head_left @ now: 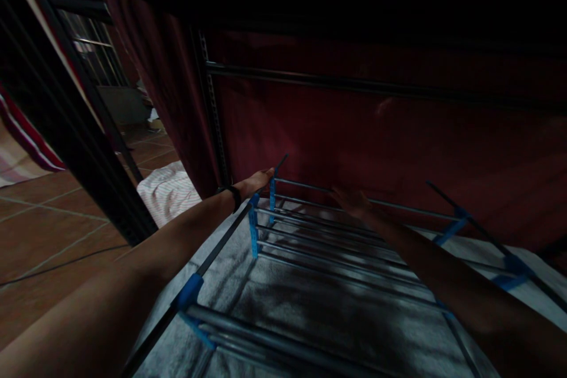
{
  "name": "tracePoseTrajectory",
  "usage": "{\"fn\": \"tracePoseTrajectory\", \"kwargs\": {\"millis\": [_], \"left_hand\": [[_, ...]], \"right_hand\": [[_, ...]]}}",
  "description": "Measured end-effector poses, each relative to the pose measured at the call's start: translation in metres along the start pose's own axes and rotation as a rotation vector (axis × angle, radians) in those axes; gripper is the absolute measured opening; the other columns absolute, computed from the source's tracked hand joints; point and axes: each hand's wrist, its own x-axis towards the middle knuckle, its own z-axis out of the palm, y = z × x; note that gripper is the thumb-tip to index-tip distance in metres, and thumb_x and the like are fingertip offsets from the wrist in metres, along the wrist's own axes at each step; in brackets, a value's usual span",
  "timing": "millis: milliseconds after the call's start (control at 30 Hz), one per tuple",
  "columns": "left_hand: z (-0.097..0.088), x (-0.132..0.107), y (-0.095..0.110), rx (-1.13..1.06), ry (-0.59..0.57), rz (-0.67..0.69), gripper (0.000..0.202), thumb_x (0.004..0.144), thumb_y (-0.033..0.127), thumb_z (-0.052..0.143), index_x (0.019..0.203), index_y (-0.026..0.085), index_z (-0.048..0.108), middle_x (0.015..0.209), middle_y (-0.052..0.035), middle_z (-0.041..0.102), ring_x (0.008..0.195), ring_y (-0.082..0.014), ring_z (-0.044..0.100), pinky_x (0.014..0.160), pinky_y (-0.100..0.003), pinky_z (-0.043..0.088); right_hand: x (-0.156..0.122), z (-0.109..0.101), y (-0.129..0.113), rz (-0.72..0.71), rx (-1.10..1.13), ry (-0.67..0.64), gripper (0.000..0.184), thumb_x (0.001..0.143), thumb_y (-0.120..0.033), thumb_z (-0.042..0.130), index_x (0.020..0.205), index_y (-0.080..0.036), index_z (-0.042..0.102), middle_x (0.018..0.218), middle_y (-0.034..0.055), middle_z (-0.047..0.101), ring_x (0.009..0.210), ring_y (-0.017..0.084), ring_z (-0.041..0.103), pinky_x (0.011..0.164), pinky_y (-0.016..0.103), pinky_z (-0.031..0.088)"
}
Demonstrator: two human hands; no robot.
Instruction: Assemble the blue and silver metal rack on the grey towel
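Observation:
A rack of thin metal rods [266, 333] with black side poles lies across a pale, towel-like cloth [230, 260]. Blue plastic end pieces [253, 233] join its rods to the poles. My left hand [261, 179], with a dark band at the wrist, is closed at the rack's far left corner, by a blue end piece. Over the far rods reaches my right hand [352, 201], fingers stretched to the left and apart; deep shadow hides whether they touch the rod.
Behind the rack hangs a dark red curtain [310, 124], crossed by a black metal bar [310, 78]. A black upright post [75, 112] stands at left. Beyond it are a tiled floor [53, 230], a dark cable [66, 263] and a striped white cloth [170, 192].

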Motion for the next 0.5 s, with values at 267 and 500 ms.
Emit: {"fn": "tracePoseTrajectory", "kwargs": {"millis": [267, 500], "left_hand": [[0.0004, -0.0045, 0.003, 0.001, 0.001, 0.044, 0.044, 0.088, 0.057, 0.054, 0.088, 0.015, 0.066, 0.078, -0.0086, 0.068, 0.082, -0.0229, 0.063, 0.068, -0.029, 0.05], [0.0024, 0.0029, 0.0002, 0.025, 0.003, 0.027, 0.042, 0.089, 0.055, 0.051, 0.089, 0.015, 0.065, 0.08, -0.0082, 0.067, 0.079, -0.0207, 0.062, 0.069, -0.028, 0.05]], "right_hand": [[0.0039, 0.0037, 0.0019, 0.002, 0.015, -0.004, 0.048, 0.105, -0.046, 0.024, 0.137, -0.025, 0.054, 0.13, 0.0096, 0.066, 0.115, 0.027, 0.064, 0.093, 0.039, 0.047], [0.0052, 0.0013, 0.001, 0.011, 0.035, -0.004, 0.048, 0.105, -0.047, 0.024, 0.132, -0.025, 0.058, 0.127, 0.009, 0.067, 0.113, 0.025, 0.064, 0.092, 0.036, 0.047]]}}
